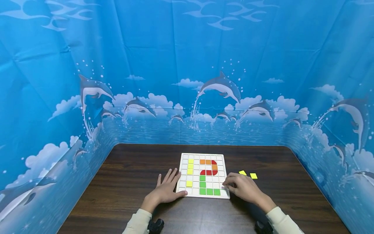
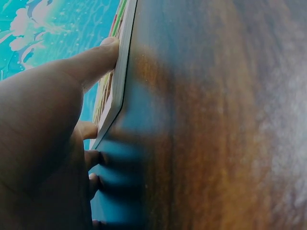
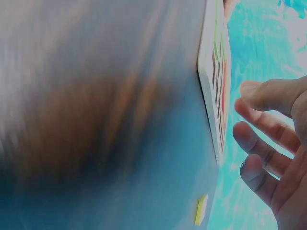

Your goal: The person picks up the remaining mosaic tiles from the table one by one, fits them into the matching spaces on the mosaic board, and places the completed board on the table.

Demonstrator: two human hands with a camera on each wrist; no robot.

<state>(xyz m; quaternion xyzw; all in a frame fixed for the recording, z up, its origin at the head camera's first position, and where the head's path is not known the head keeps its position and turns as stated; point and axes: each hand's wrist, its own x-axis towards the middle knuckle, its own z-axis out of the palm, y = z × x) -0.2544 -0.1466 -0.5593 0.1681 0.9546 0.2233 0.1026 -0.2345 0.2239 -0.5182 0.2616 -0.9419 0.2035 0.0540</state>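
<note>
A white gridded board (image 1: 182, 159) lies on the table, bearing coloured tiles. Yellow tiles (image 1: 190, 166) stand in a left column with a gap above the lowest one. Orange tiles (image 1: 208, 162), red tiles (image 1: 208, 172), some with rounded corners, and green tiles (image 1: 202, 184) make a figure like a 2. My left hand (image 1: 166, 188) lies spread at the board's left side, thumb on its near-left corner. Above the right edge hovers my right hand (image 1: 243, 188), fingers loosely bent, thumb near the index finger; the right wrist view shows nothing between them.
Two loose yellow tiles, one partly behind the right hand and another (image 1: 253, 175) farther right, lie on the dark wooden table (image 1: 131, 172). A blue dolphin-print curtain (image 1: 163, 81) surrounds the table's back and sides.
</note>
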